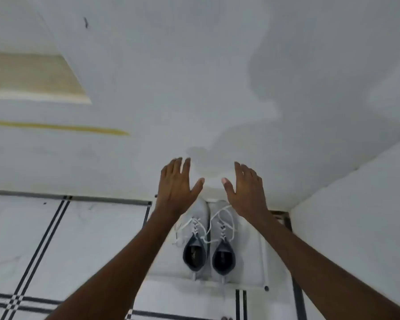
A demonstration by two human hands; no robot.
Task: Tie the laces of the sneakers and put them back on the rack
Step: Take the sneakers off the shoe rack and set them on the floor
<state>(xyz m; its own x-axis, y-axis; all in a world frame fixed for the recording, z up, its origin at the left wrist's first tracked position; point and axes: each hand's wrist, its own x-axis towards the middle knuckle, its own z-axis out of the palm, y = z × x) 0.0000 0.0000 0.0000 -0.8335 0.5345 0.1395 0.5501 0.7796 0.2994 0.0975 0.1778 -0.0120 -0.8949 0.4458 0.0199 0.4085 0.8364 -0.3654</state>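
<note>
Two light grey sneakers stand side by side on a white rack shelf (252, 257), toes toward the wall. The left sneaker (195, 245) and the right sneaker (224, 248) both have dark insides and loose white laces (217, 218) that trail over their sides. My left hand (177, 188) hovers above the left sneaker's toe, fingers spread, holding nothing. My right hand (247, 190) hovers over the right sneaker's toe, likewise spread and holding nothing. Both palms face each other, apart from the shoes.
A white wall (194, 88) rises straight behind the rack. Another white wall (356, 227) closes the corner on the right. The floor (79, 239) is white tile with black stripe lines. A beige ledge (32, 77) shows at the upper left.
</note>
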